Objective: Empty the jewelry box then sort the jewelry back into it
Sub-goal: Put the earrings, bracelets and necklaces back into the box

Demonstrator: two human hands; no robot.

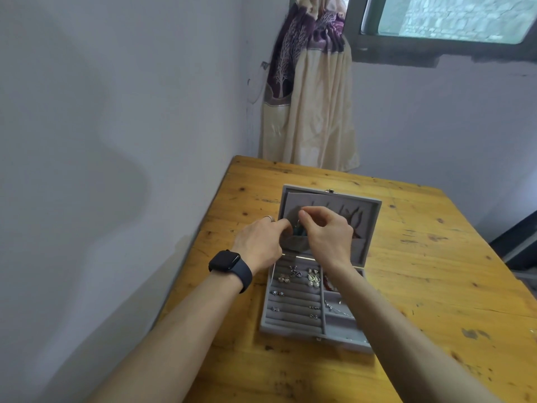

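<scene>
A grey velvet jewelry box [293, 327] lies open on the wooden table [436, 271], its lid [369, 210] tilted back. Several earrings and rings [299, 277] sit in the padded rows on the box's left side, and a thin chain [337, 309] lies in a right compartment. Both hands meet in front of the lid's left part. My right hand [328, 234] pinches a small dangling piece of jewelry [299, 229] between thumb and forefinger. My left hand [261, 239], with a ring on one finger, has its curled fingers at the same piece; what they hold is hidden.
A black watch [229, 267] is on my left wrist. The table stands in a corner against a pale wall on the left. A tied cream and purple curtain [308, 91] hangs behind it beside a window [450, 16]. Bare tabletop stretches to the right of the box.
</scene>
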